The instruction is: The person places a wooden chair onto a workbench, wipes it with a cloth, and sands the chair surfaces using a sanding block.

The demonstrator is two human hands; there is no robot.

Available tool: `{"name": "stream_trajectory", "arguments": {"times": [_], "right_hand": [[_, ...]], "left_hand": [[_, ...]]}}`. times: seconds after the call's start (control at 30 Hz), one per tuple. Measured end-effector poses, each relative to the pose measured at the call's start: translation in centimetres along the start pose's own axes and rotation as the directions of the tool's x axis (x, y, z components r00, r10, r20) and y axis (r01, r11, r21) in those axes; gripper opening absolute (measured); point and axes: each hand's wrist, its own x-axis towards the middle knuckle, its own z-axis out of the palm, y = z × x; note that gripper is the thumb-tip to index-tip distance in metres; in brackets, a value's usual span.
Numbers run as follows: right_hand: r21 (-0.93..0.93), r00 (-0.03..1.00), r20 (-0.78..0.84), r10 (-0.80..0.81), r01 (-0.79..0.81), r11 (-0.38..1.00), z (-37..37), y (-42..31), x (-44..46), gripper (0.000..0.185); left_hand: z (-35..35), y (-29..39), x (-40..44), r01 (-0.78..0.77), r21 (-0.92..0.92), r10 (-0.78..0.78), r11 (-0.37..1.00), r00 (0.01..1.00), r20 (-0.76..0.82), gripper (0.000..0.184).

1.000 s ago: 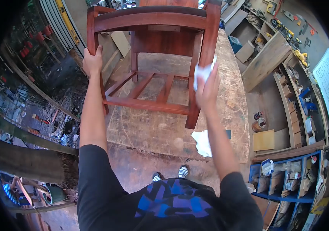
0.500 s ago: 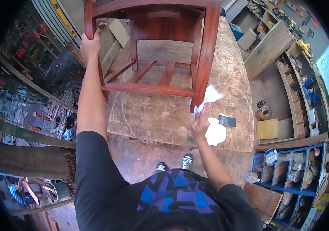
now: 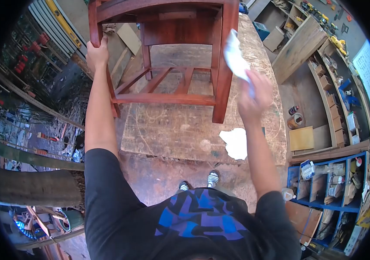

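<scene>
A reddish-brown wooden chair stands on a worn wooden table, with its slatted base frame facing me. My left hand is wrapped round the chair's left upright. In my right hand, to the right of the right leg, is a white cloth; its free end reaches up beside that leg. The hand is slightly blurred by motion. Near the table's front edge lies a second white piece, with a dark item partly hidden behind my right forearm.
Blue shelving with bottles and boxes stands at the lower right. Wooden shelves and a large plank are on the right. A yellow spirit level lies at the upper left. A person in striped clothing is at the lower left.
My right hand has moved up and to the right with the white cloth, away from the foot of the right leg. My left hand keeps its hold on the upright.
</scene>
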Motion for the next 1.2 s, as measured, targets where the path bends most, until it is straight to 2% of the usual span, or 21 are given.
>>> {"name": "stream_trajectory", "arguments": {"times": [0.03,0.07,0.1,0.2,0.27,0.33,0.4,0.47,0.57,0.67,0.77,0.87,0.9,1.03,1.13,1.2], "right_hand": [[-0.057,0.983,0.117,-0.143,0.15,0.987,1.6,-0.3,1.9,0.023],[0.023,0.968,0.232,-0.092,0.09,0.996,3.4,0.0,2.5,0.022],[-0.043,0.948,0.294,-0.126,0.145,0.988,4.7,0.4,3.1,0.019],[-0.115,0.924,0.377,-0.061,0.112,0.987,5.0,0.2,1.7,0.018],[-0.086,0.899,0.425,-0.103,0.154,0.984,3.7,0.1,-4.6,0.014],[-0.037,0.83,0.552,-0.077,0.117,0.992,0.8,-0.5,-13.2,0.019],[-0.002,0.697,0.713,0.07,-0.097,0.995,-2.8,-2.0,-19.7,0.025],[-0.116,0.502,0.827,0.253,-0.289,0.95,-6.9,-1.8,-24.6,0.033],[-0.025,0.583,0.724,0.368,-0.511,0.859,-9.0,0.2,-25.9,0.042],[-0.037,0.686,0.666,0.294,-0.363,0.931,-8.6,-0.2,-20.3,0.063],[-0.198,0.648,0.712,0.27,-0.184,0.963,-7.0,-1.6,-14.0,0.073],[-0.272,0.638,0.751,0.168,0.067,0.96,-4.6,0.9,-14.3,0.077],[-0.23,0.661,0.739,0.132,0.063,0.971,-4.6,1.4,-14.8,0.077],[-0.153,0.647,0.761,0.046,0.111,0.982,-5.7,2.3,-17.4,0.076],[-0.135,0.603,0.796,-0.047,0.254,0.958,-6.2,3.2,-15.5,0.073],[-0.113,0.597,0.789,-0.143,0.37,0.922,-6.2,4.6,-13.9,0.079]], "left_hand": [[0.1,-0.3,-0.1,-0.001,0.0,0.001,1.0,1.0,0.0,0.062],[0.2,-0.6,0.0,-0.003,-0.001,0.003,1.0,1.0,-0.001,0.061],[0.4,-0.5,0.3,-0.007,-0.007,0.007,1.0,1.0,-0.008,0.061],[0.5,-0.4,0.6,-0.008,0.015,0.008,1.0,1.0,-0.005,0.061],[0.5,-0.3,0.6,0.001,0.027,-0.001,1.0,1.0,0.007,0.062],[0.5,0.1,0.7,0.001,0.015,-0.001,1.0,1.0,0.007,0.063],[0.2,0.1,0.2,0.001,-0.005,-0.001,1.0,1.0,0.005,0.064],[0.3,-0.3,0.2,-0.026,0.005,0.026,1.0,1.0,0.012,0.064],[0.0,-0.5,-0.1,-0.01,0.013,0.01,1.0,1.0,0.006,0.065],[-0.3,0.0,-0.3,0.015,0.013,-0.016,1.0,1.0,0.009,0.065],[-0.3,0.3,-0.2,0.007,0.009,-0.007,1.0,1.0,0.007,0.065],[0.2,-0.4,-0.2,-0.008,-0.01,0.008,1.0,1.0,-0.001,0.064],[0.1,-0.3,0.0,-0.018,-0.019,0.018,1.0,1.0,-0.007,0.064],[-0.2,0.0,-0.3,0.0,-0.009,0.0,1.0,1.0,0.006,0.064],[-0.3,-0.1,-0.4,-0.001,-0.014,0.001,1.0,1.0,0.015,0.064],[-0.2,-0.1,-0.2,0.005,0.008,-0.005,1.0,1.0,-0.001,0.065]]}}
